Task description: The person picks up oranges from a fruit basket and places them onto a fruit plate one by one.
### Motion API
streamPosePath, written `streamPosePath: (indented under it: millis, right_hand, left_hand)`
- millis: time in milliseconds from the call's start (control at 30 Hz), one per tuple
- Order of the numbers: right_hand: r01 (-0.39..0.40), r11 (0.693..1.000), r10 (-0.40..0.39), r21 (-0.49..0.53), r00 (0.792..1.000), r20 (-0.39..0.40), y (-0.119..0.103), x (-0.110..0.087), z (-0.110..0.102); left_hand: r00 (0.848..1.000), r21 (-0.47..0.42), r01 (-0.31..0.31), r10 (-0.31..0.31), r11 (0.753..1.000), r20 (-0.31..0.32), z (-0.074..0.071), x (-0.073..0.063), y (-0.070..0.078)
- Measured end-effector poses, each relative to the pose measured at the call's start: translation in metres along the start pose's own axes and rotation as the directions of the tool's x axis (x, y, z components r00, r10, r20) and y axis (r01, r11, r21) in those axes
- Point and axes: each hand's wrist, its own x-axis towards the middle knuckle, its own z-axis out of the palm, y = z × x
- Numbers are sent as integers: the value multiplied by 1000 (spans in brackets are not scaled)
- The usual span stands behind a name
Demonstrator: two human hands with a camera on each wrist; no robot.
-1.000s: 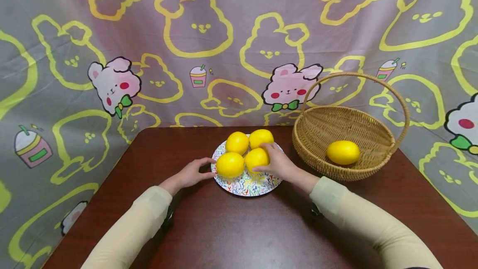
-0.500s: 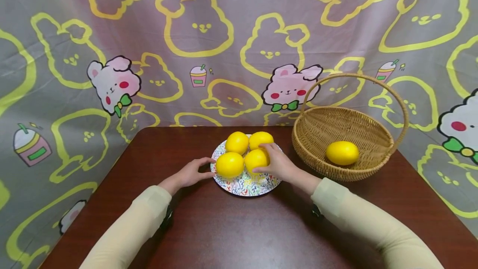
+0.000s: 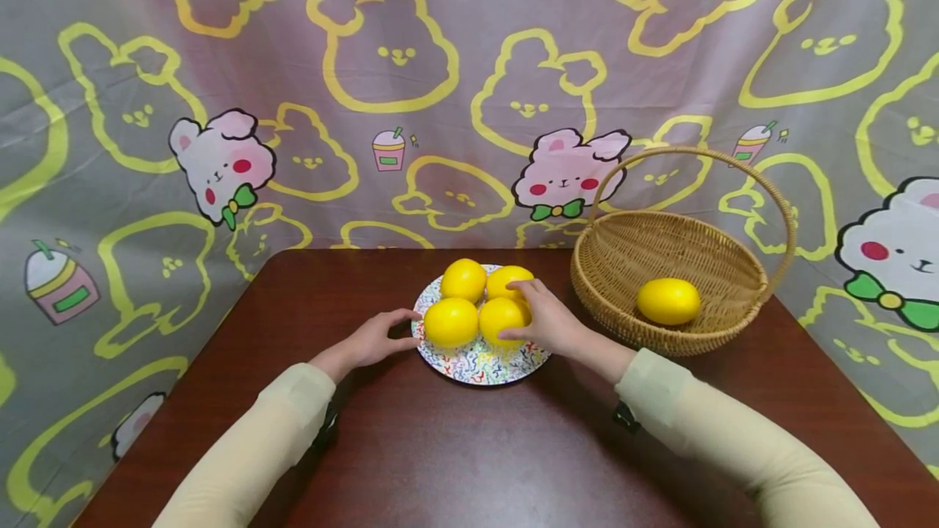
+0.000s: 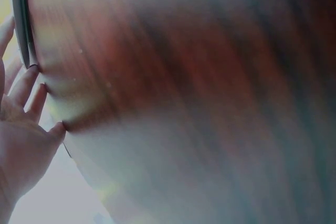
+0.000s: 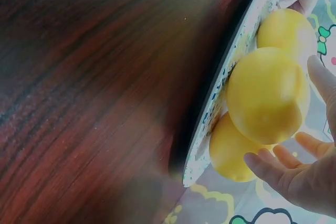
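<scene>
Several yellow lemons sit grouped on a round white plate (image 3: 480, 371) with a colourful squiggle pattern. My right hand (image 3: 552, 323) is spread beside the near-right lemon (image 3: 502, 323), thumb in front and fingers behind. In the right wrist view this lemon (image 5: 269, 95) rests on the plate, with small gaps between it and the thumb and fingers. At the plate's left rim, my left hand (image 3: 376, 339) has thumb and fingers apart, nearest the near-left lemon (image 3: 451, 324). In the left wrist view, the left hand's fingertips (image 4: 62, 126) are at the tabletop by the rim; contact is unclear.
Right of the plate stands a wicker basket (image 3: 623, 312) with a tall arched handle. One yellow lemon (image 3: 668, 301) lies inside it. A dark brown wooden table (image 3: 440, 463) carries everything. Behind it hangs a patterned cartoon curtain (image 3: 455, 47).
The head view has turned slightly, so basket and curtain shift a little leftward in it. Both hands, the plate and the lemons keep practically the same places.
</scene>
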Motion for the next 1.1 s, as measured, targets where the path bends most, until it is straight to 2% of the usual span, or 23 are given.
streamPosePath:
  millis: [233,533,733,1100]
  right_hand:
    - [-1,1000,1,5,1000,14,-5,-1,-7]
    - [44,999,-44,21,999,2,-17,-7,-30]
    - [69,997,-69,24,998,7,-20,-11,-45]
    - [88,996,-88,-1,996,32,-21,-22,-69]
  left_hand:
    - [1000,-3,20,-20,1000,6,1,0,-3]
    - [1000,-4,19,-19,1000,1,1,1,-4]
    - [1000,-2,-16,16,1000,-5,0,1,-3]
    - [1000,2,4,-4,1000,-3,0,1,-2]
